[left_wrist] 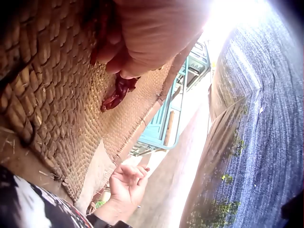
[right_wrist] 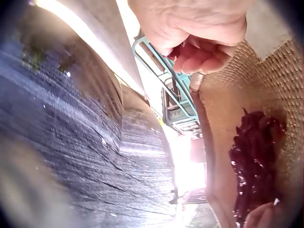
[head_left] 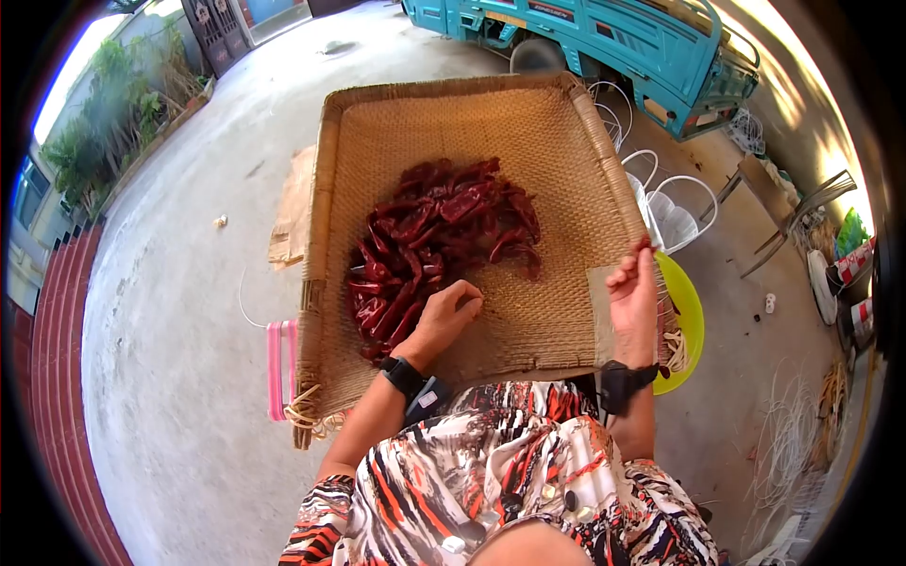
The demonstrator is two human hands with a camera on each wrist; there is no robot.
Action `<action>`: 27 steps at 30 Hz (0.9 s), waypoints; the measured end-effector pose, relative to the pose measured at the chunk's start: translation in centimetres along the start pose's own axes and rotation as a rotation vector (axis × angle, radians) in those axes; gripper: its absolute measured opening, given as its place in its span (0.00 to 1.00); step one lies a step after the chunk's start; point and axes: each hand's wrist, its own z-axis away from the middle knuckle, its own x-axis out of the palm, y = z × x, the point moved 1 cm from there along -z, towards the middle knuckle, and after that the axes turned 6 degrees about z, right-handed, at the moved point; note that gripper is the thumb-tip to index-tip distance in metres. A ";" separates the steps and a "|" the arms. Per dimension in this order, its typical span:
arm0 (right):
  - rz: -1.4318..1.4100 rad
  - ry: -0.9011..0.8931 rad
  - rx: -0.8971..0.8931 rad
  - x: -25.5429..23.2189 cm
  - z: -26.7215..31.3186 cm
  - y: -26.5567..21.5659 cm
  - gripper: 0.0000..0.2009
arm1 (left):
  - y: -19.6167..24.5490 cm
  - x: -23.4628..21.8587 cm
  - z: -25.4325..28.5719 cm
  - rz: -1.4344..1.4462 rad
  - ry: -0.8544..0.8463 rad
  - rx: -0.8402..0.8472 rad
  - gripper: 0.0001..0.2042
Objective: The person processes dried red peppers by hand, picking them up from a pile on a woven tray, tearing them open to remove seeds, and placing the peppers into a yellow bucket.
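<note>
The right hand (head_left: 634,307) pinches a red bit (head_left: 643,244) by the rim (head_left: 618,184) between peppers (head_left: 444,217) and basin (head_left: 690,316); the left hand (head_left: 442,324) curls beside the peppers, hold unclear, truck (head_left: 613,47) beyond.

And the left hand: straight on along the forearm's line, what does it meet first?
Probably the right end of the dark red pepper pile in the woven tray, ahead of the left hand. Height is unclear; it could pass above.
</note>
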 end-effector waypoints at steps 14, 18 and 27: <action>0.367 -0.045 0.207 0.9 -0.1 2.0 0.10 | 0.4 -0.1 0.0 -0.084 -0.020 -0.016 0.06; 1.234 -0.333 -0.135 4.5 -1.2 5.9 0.14 | 0.4 -0.1 0.0 -0.104 -0.015 -0.012 0.06; 1.591 -0.550 -0.165 5.2 -2.4 10.7 0.14 | -0.3 -0.2 0.1 -0.115 -0.019 0.038 0.07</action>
